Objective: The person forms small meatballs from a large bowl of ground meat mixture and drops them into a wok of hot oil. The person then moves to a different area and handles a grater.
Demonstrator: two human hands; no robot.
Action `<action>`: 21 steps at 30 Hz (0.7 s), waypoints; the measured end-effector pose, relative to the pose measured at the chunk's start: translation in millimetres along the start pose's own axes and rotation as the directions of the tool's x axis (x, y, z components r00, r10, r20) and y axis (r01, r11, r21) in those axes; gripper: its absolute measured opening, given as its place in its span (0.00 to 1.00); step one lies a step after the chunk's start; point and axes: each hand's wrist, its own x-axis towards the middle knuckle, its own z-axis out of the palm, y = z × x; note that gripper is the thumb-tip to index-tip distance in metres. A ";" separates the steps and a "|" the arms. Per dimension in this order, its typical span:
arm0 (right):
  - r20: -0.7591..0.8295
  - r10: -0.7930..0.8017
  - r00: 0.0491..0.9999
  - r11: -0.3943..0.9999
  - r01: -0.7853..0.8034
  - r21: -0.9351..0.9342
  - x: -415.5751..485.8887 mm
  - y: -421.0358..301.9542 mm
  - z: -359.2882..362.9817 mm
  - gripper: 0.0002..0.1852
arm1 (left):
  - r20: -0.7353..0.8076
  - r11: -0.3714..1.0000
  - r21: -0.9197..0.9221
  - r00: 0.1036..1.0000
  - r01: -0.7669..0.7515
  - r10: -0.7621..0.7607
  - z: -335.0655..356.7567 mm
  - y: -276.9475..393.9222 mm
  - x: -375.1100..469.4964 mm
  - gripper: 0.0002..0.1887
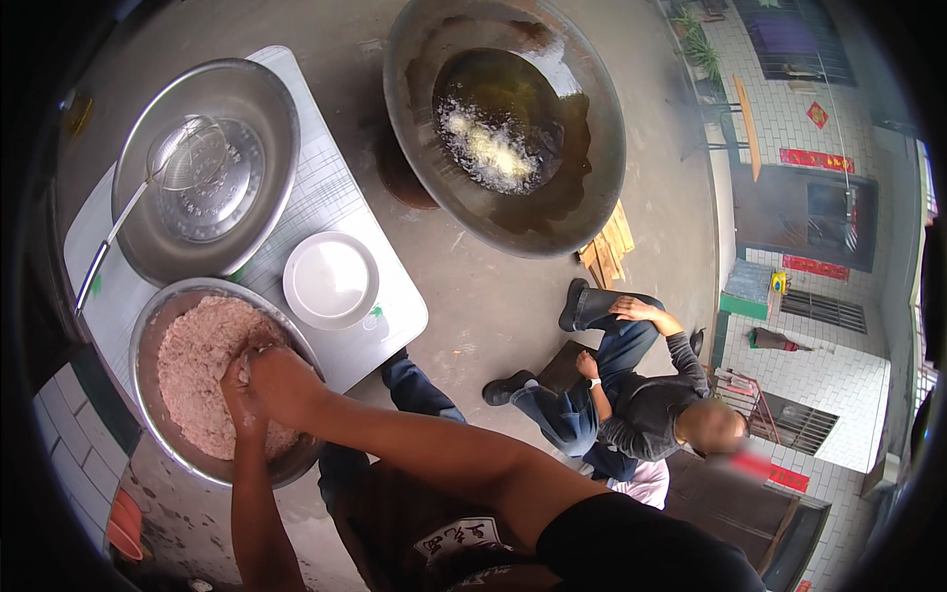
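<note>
Both my hands are together over a metal basin full of pinkish minced meat mixture. My left hand and my right hand touch each other, with some of the mixture showing between them; the fingers are partly hidden, so which hand holds it is unclear. Beside the basin, a white round dish lies on the table. A larger steel basin holds a wire-mesh skimmer, its handle over the rim. In a large wok, pale pieces bubble in oil.
The basins stand on a light patterned table. A person with a wristwatch sits low near the wok, a hand on one knee. Split firewood lies beneath the wok's edge. A reddish plastic container stands at the lower left.
</note>
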 end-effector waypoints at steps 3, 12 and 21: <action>-0.024 -0.010 1.000 0.999 0.009 -0.044 3.2 -0.4 12.4 0.11 | 0.059 0.986 0.134 0.994 -0.098 0.090 -8.5 -1.1 -4.7 0.17; 0.187 -0.030 0.982 0.902 -0.054 0.428 25.9 42.2 1.7 0.12 | 0.023 0.958 0.235 0.986 -0.163 0.163 4.3 11.0 -6.4 0.23; -0.233 0.335 0.913 0.791 -0.139 0.595 -46.6 146.0 -284.0 0.11 | 0.073 0.715 0.666 0.972 -0.213 0.221 34.6 60.1 -12.5 0.26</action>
